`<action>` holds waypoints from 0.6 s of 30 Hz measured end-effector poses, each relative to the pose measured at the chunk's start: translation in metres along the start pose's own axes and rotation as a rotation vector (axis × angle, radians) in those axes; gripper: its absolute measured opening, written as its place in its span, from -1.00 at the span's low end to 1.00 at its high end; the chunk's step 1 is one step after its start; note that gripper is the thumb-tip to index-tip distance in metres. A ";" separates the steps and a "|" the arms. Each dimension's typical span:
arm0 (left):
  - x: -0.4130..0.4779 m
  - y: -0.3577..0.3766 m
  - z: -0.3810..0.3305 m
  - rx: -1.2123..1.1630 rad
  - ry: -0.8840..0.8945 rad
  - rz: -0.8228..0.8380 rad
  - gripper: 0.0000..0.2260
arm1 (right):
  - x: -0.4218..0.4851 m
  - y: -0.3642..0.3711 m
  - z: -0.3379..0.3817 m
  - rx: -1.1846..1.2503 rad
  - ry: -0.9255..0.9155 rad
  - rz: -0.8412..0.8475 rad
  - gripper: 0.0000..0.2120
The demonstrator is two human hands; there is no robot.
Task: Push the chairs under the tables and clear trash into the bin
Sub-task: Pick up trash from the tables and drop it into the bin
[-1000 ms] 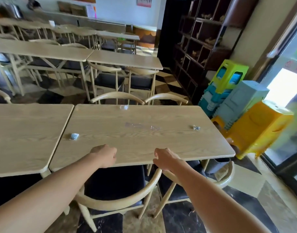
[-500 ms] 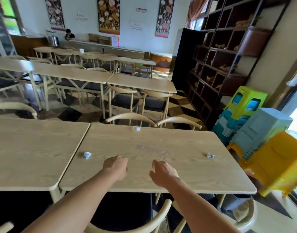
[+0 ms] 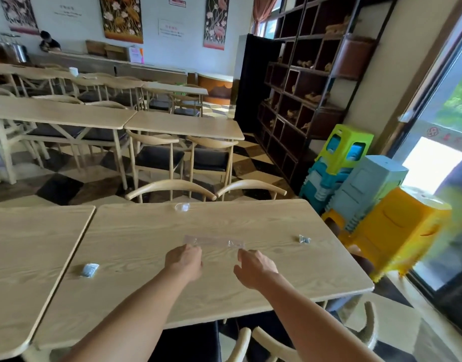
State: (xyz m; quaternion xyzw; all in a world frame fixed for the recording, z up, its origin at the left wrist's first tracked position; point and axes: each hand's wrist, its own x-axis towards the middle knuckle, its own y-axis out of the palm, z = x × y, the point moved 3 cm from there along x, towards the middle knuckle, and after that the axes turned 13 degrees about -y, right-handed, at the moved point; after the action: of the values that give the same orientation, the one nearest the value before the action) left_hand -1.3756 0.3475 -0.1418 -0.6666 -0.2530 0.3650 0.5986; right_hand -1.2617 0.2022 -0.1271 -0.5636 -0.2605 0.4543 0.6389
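A long clear plastic wrapper [image 3: 214,241] lies flat on the light wooden table [image 3: 135,239] in front of me. My left hand [image 3: 184,261] reaches to its left end, fingers curled down, fingertips at the wrapper's edge. My right hand [image 3: 254,267] points its fingers at the right end. Neither hand has lifted it. A small crumpled wrapper [image 3: 89,269] lies near the table's left edge, a foil scrap [image 3: 304,239] at the right, a clear plastic piece [image 3: 182,206] at the far edge. Two near chairs [image 3: 274,343] sit under the table's front edge.
Two chair backs [image 3: 169,188] stand tucked at the table's far side. A second table [image 3: 23,257] adjoins on the left. Stacked coloured plastic stools [image 3: 368,194] crowd the right by the window. A dark shelf unit [image 3: 303,95] lines the right wall. More tables and chairs fill the room behind.
Both hands left the near chair backs at the table's front edge and moved forward over the tabletop to the ends of the clear wrapper. My view tilted up.
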 end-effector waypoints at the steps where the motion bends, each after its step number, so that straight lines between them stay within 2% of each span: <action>1: 0.011 -0.002 -0.011 -0.012 0.026 -0.003 -0.81 | 0.004 -0.004 -0.008 -0.003 0.016 -0.004 -0.70; 5: 0.049 -0.003 -0.059 -0.032 0.118 0.009 -0.79 | 0.016 -0.014 -0.046 0.025 0.122 -0.019 -0.72; 12: 0.077 0.026 -0.130 0.033 0.227 0.139 -0.78 | 0.002 -0.002 -0.126 0.088 0.326 0.047 -0.76; 18: 0.108 0.041 -0.194 0.027 0.243 0.181 -0.72 | 0.003 0.003 -0.203 0.099 0.374 0.085 -0.78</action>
State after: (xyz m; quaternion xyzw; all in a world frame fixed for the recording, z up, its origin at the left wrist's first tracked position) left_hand -1.1613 0.3062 -0.1991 -0.7180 -0.1125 0.3374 0.5984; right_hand -1.0894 0.1070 -0.1769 -0.6165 -0.0908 0.3804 0.6833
